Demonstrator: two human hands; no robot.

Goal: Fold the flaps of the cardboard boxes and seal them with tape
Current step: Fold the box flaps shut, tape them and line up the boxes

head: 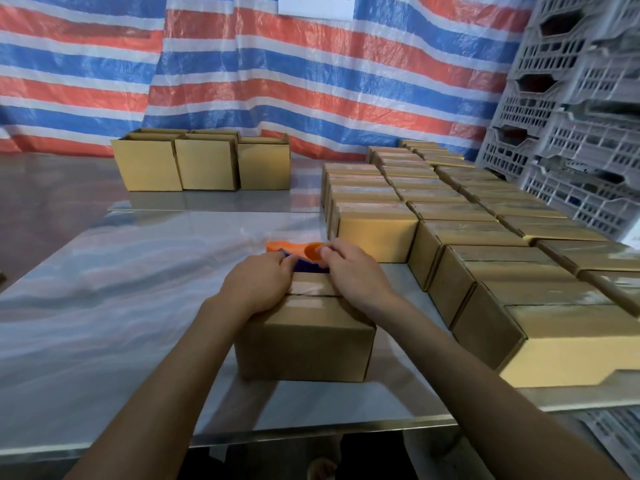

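Box (304, 327) sits centred on counter (138, 271); its seam (313, 295) runs left-to-right. Left hand (259, 285) presses flat on the box top. Right hand (353, 275) pinches tape dispenser (287, 248) (at the far edge).

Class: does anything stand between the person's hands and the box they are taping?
Nothing visible does: left hand and right hand both lie on the box top, with the tape dispenser at its far edge.

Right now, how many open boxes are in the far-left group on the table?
3, side by side in a row at the far end of the table: left box, middle box, right box. More may be hidden behind them.
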